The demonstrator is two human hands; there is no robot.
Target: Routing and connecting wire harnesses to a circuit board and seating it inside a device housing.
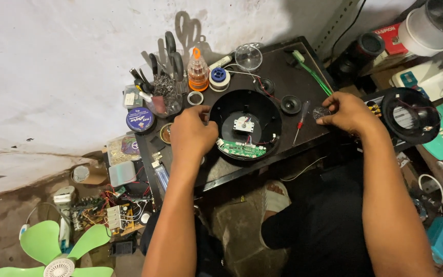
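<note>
A: Where is the round black housing (245, 124) seen?
B: Mid-worktop (288, 77), green circuit board (241, 149) inside. Left hand (193, 132) is curled at its rim; grip cannot be told.
A: Right hand (345, 112)?
B: Closed on a small clear disc (320, 112), red screwdriver (300, 123) beside.

a rough whitewashed wall (67, 56) rises beyond the fingers; a dark worktable (303, 77) lies under them, dusty floor (6, 205) below-left.
</note>
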